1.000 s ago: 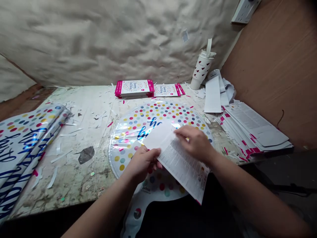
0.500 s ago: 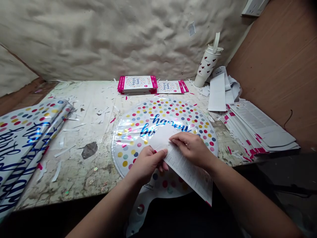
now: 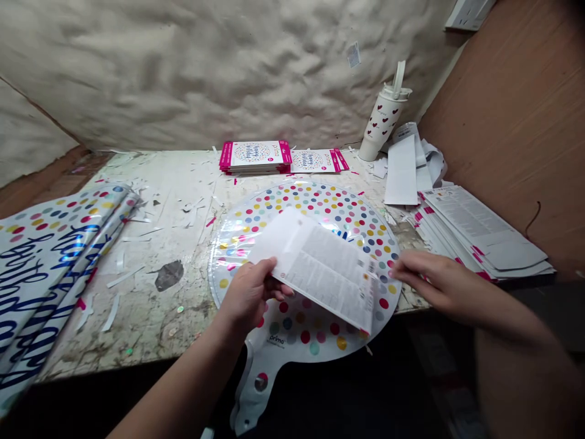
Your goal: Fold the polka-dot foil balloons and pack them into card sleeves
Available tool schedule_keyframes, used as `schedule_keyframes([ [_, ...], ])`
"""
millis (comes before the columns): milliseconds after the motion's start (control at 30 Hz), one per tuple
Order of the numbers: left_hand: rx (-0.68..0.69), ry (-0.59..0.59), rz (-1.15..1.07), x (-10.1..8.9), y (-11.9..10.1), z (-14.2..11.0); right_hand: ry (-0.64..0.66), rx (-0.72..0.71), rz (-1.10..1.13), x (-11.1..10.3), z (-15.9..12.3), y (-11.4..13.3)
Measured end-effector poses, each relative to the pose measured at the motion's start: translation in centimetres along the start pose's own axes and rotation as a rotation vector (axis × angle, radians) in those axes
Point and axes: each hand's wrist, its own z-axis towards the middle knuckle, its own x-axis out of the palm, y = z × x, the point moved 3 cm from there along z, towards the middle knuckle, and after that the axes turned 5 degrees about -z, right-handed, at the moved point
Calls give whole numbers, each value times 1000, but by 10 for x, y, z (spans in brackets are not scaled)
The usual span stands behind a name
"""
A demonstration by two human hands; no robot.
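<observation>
The left hand clenches a printed paper sheet by its lower left edge, with the thumb on top and the fingers curled out of sight beneath. The sheet tilts across the middle of the frame, its text side up and a plain white flap at the upper left. It reaches from the grip toward the right and hangs over a round foil balloon, though I cannot tell whether it touches the foil.

The right hand is released and holds nothing. Its fingers are spread low at the right, just beside the balloon's rim and near the sheet's right end, but not gripping it.

The balloon lies flat on the bench, covered in coloured dots, with its tail hanging past the near edge at bottom centre. Folded foil balloons lie at the left. Two piles of packaged cards sit at top centre. A white heart-print tumbler stands at upper right, beside white paper strips. A stack of printed sheets lies at right, and paper scraps litter the bench.
</observation>
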Motion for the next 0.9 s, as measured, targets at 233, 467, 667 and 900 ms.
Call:
schedule_keyframes([
  [233,57,222,7,30,14,-32,-318,-118,-269,36,-3,59],
  [467,1168,-43,731,-23,-36,-43,-527,-364,223,33,45,60],
  [667,1061,379,1121,-30,-7,-22,-461,-415,-81,72,45,55],
  [900,817,518,1129,-25,25,-15,-303,-521,-255,112,31,61],
])
